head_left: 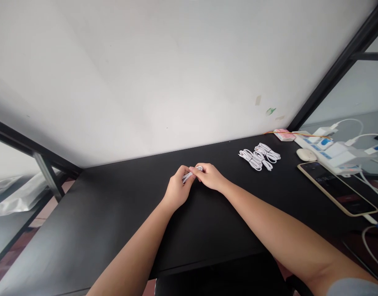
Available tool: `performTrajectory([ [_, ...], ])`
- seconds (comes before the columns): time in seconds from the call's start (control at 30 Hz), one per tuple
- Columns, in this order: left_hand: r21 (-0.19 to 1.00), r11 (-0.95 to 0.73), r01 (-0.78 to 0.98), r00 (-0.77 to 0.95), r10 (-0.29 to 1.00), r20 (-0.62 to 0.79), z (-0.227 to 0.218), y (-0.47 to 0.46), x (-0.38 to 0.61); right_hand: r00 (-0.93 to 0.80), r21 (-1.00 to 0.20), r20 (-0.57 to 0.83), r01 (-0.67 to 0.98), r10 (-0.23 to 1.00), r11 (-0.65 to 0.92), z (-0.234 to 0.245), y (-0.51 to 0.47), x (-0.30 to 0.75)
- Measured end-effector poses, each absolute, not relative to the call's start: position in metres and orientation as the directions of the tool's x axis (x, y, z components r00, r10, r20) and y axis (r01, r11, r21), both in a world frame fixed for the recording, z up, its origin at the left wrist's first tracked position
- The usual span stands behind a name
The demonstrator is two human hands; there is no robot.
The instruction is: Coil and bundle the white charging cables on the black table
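Both hands meet around a small coiled white cable (186,177) just over the black desk (121,205). My left hand (178,187) is closed on the coil's left part, its thumb and fingers wrapped about it. From the other side, my right hand (209,176) pinches the coil's right end, and the fingertips of the two hands touch. Most of the cable is hidden by the fingers. To the right lie several bundled white cables (251,159), grouped close together on the desk.
Along the right side are a phone (337,187) plugged into a cord, a white rounded case (306,154), a power strip (318,150) with chargers and a pink box (284,135). A white wall (164,82) rises behind the desk; black metal frames (337,70) stand at both sides.
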State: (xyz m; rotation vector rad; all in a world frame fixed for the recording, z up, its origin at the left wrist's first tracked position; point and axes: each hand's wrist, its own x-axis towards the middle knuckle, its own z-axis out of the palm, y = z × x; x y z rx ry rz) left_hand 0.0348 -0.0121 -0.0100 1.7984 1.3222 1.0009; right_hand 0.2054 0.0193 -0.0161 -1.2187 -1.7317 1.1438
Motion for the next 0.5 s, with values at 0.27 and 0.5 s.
performTrajectory([
  [0.27, 0.995, -0.031, -0.1, 0.133, 0.99, 0.044, -0.022, -0.002, 0.036, -0.334, -0.997, 0.028, 0.065, 0.942, 0.052, -0.02, 0.02, 0.202],
  [0.5, 0.947, 0.081, -0.31, 0.214, 0.977, -0.013, -0.014, -0.005, 0.038, -0.335, -0.987, 0.102, 0.083, 0.937, 0.137, -0.026, 0.022, 0.202],
])
